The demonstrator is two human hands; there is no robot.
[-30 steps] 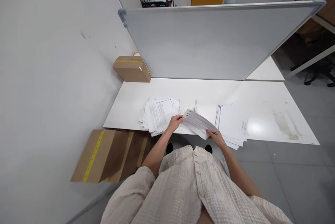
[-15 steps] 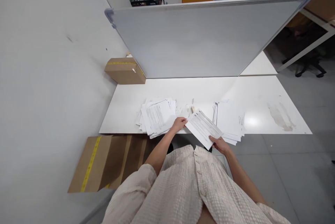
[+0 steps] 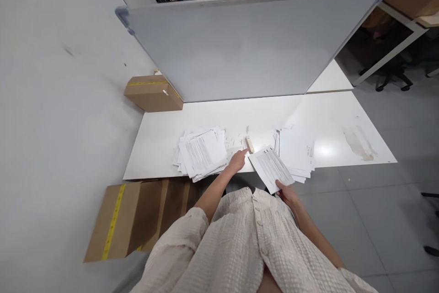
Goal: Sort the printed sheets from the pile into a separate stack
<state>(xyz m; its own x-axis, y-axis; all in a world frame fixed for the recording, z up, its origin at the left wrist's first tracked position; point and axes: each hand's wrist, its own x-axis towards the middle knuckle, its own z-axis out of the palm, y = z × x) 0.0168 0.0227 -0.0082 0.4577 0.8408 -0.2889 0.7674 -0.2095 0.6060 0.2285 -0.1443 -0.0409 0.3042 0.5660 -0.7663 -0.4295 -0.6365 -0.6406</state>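
My right hand (image 3: 286, 191) grips the lower right corner of printed sheets of paper (image 3: 269, 167), thumb on top, held tilted over the table's front edge. My left hand (image 3: 238, 160) is off the paper, its index finger stretched out and the other fingers partly hidden. That fingertip is at the near end of a small cream oblong object (image 3: 249, 144), shaped like a stapler; whether they touch I cannot tell. Left of my left hand lies an untidy pile of printed papers (image 3: 203, 152). A second stack of papers (image 3: 295, 151), mostly blank on top, is partly behind the held sheets.
A whiteboard (image 3: 236, 50) stands along the back of the white table (image 3: 154, 146). One cardboard box (image 3: 156, 94) sits at the back left corner. Below the left front edge is an open cardboard box (image 3: 116, 220). A grey stain (image 3: 358, 142) marks the table's right end.
My left hand has let go of the held paper's upper left corner and moved to the cream object. My right hand still holds the paper. The view has shifted slightly.
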